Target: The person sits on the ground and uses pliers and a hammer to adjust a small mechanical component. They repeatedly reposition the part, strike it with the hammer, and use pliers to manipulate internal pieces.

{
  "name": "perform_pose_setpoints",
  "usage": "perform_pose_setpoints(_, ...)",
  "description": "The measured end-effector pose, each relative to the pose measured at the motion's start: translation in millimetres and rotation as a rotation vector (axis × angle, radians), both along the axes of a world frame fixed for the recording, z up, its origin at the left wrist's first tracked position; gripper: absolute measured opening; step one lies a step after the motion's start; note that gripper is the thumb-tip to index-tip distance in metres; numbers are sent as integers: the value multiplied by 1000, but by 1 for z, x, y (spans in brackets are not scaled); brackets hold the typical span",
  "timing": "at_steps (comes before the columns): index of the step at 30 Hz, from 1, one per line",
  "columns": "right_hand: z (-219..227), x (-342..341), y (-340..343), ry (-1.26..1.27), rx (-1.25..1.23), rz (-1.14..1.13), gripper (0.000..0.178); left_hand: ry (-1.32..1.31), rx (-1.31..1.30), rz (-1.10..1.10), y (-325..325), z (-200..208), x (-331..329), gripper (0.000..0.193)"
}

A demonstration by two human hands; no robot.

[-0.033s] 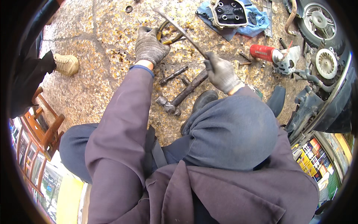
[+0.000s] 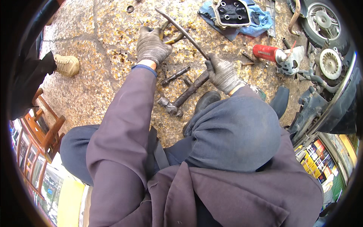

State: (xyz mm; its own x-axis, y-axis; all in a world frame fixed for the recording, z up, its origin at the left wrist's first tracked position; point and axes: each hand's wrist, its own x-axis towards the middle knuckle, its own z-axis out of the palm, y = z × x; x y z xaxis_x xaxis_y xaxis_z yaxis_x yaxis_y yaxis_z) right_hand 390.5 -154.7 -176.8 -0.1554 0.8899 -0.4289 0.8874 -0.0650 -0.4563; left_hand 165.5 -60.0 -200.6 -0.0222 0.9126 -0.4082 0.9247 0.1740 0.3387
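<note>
My left hand (image 2: 151,45), in a grey work glove, is closed on a curved, rusty metal part (image 2: 173,38) that rests on the stained stone floor. A long, dark metal bar (image 2: 181,30) is gripped at its near end by my gloved right hand (image 2: 223,73). The bar slants up and left, and its tip passes over the curved part. Between my hands a hammer (image 2: 185,94) and a short bolt-like tool (image 2: 176,75) lie loose on the floor. My black shoe (image 2: 206,100) is just below the hammer.
A dark engine cover (image 2: 232,13) lies on a blue cloth at the top. At the right are a red-handled power tool (image 2: 266,53) and a scooter wheel (image 2: 321,20). Another person's tan shoe (image 2: 66,64) and a wooden chair (image 2: 41,128) are at the left.
</note>
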Motion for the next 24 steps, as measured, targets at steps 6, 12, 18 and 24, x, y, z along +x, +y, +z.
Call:
perform_pose_setpoints(6,29,3,11,423,389,-83,26,0,46,-15,5,5,-1,61)
perform_pose_setpoints(12,2,3,11,278,255,-21,32,-65,22,62,-2,0,0,54)
perform_pose_setpoints(18,22,-9,31,356,249,-136,33,-54,-12,74,1,3,-5,59)
perform_pose_setpoints(24,30,5,24,631,365,-142,37,-46,-16,47,1,7,-6,62)
